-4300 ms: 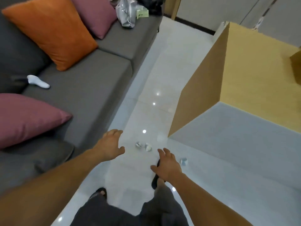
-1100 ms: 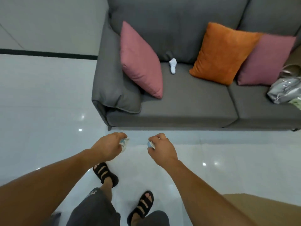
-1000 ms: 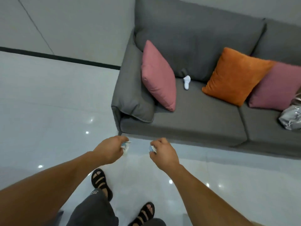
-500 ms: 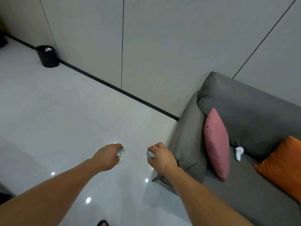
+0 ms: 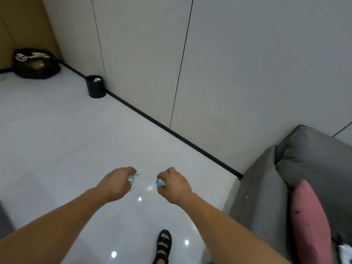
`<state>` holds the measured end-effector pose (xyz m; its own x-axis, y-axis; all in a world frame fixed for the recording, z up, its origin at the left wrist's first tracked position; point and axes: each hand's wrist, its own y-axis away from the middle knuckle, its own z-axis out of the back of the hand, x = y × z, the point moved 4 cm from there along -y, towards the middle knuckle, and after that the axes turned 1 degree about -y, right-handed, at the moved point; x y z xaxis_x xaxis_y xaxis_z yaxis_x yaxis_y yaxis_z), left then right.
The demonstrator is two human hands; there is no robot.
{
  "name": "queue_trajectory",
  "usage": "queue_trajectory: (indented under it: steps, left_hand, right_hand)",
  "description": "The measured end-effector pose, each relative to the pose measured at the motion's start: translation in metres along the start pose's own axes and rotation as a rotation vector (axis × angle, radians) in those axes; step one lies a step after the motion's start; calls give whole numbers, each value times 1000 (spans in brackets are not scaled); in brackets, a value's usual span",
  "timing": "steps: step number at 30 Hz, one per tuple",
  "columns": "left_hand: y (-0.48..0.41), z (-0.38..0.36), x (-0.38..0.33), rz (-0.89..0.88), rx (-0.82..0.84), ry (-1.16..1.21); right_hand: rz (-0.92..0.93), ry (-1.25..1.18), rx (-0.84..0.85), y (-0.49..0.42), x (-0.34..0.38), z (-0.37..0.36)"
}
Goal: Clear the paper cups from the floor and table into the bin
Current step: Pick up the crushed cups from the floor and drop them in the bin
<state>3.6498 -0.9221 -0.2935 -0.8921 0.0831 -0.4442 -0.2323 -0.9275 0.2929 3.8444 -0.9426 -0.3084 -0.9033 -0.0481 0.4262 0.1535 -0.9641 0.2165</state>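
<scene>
My left hand (image 5: 116,182) is closed around a crumpled white and blue paper cup (image 5: 133,178), only part of which pokes out past the fingers. My right hand (image 5: 174,184) grips another crushed paper cup (image 5: 159,182), mostly hidden in the fist. Both hands are held out in front of me above the glossy white floor. A small round black bin (image 5: 95,86) stands far ahead on the left against the wall, with white crumpled paper showing inside it.
A grey sofa (image 5: 297,168) with a pink cushion (image 5: 308,220) fills the right side. A black bag (image 5: 36,63) lies in the far left corner by a wooden panel. A black skirting strip runs along the wall. My sandalled foot (image 5: 163,244) is below.
The view has swung left from the sofa and table toward the wall. The bin has come closer and more central. Both hands picked up cups from the floor and still hold them.
</scene>
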Motion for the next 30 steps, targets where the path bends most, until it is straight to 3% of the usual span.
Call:
queue_trajectory:
  steps: [9, 15, 21, 30]
  left_hand:
    - [-119, 110, 40, 182, -192, -9]
    - [-171, 139, 92, 304, -179, 16]
    - [-256, 172, 157, 313, -151, 45]
    - [-389, 284, 256, 263, -189, 79]
  right_hand:
    - [184, 40, 46, -194, 24, 53]
    - [272, 51, 113, -285, 62, 52]
    - [278, 93, 147, -397, 104, 49]
    - [218, 78, 143, -561, 179, 56]
